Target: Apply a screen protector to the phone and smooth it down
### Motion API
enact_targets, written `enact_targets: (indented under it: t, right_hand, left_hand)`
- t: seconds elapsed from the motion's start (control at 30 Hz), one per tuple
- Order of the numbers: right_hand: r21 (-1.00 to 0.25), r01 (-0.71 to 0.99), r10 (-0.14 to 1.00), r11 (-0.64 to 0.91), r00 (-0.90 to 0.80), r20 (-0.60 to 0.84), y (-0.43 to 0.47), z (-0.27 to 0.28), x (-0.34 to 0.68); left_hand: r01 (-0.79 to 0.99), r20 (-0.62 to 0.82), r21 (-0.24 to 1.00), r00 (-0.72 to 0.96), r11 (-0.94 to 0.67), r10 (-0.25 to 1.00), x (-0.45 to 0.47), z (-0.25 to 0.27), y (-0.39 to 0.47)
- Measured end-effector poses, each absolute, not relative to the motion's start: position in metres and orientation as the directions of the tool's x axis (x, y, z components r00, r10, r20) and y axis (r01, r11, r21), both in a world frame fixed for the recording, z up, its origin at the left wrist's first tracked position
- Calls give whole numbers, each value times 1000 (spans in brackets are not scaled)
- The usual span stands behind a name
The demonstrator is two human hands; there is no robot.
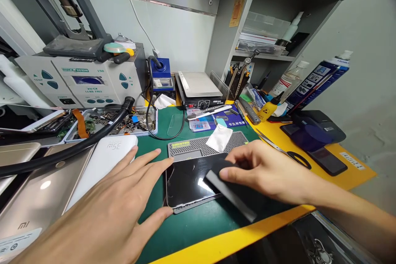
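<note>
A phone-shaped panel with a glossy black screen [185,181] lies on a grey perforated mat [182,148], with bright reflections on the glass. My left hand [114,202] is open, fingers spread, its index fingertip and thumb at the panel's left corners. Between the thumb and fingers of my right hand [253,169] is a black flat sheet with a grey edge [232,198], held over the right end of the screen. That end is hidden by the sheet and hand. A crumpled white wipe [219,138] rests on the mat just behind the screen.
Scissors [278,146] and dark phones [328,161] lie to the right. At the back stand a hot plate [201,86] and a soldering station [83,82]. Its black hose [117,126] crosses a parts tray [145,117]. A white power bank [105,165] lies under my left hand.
</note>
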State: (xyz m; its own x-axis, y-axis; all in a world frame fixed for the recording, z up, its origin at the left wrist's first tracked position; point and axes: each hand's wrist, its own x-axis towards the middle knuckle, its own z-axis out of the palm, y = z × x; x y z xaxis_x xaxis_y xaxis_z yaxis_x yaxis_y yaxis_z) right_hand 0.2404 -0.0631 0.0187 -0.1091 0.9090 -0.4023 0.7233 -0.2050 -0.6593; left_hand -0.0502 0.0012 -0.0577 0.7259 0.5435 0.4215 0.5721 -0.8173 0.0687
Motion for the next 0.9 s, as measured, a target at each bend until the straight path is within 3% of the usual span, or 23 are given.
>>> enact_targets:
  t: [0.1, 0.27, 0.43, 0.6, 0.9]
  right_hand:
    - [-589, 776, 919, -226, -31, -393, -61, 23, 258]
    - [-516, 816, 918, -258, 41, -395, -63, 15, 252]
    - [-551, 809, 931, -204, -14, -365, -62, 5, 218]
    - [-640, 750, 926, -169, -102, -364, -54, 8, 207]
    - [-510, 817, 915, -268, 51, -400, -57, 6, 224]
  left_hand:
    - [555, 346, -125, 801, -823, 488, -55, -61, 5]
    - [542, 356, -239, 821, -806, 446, -57, -65, 9]
    - [551, 314, -142, 813, -822, 491, -47, -50, 3]
    - [584, 365, -54, 766, -810, 528, -41, -41, -3]
    - [634, 223, 16, 751, -773, 621, -46, -38, -8]
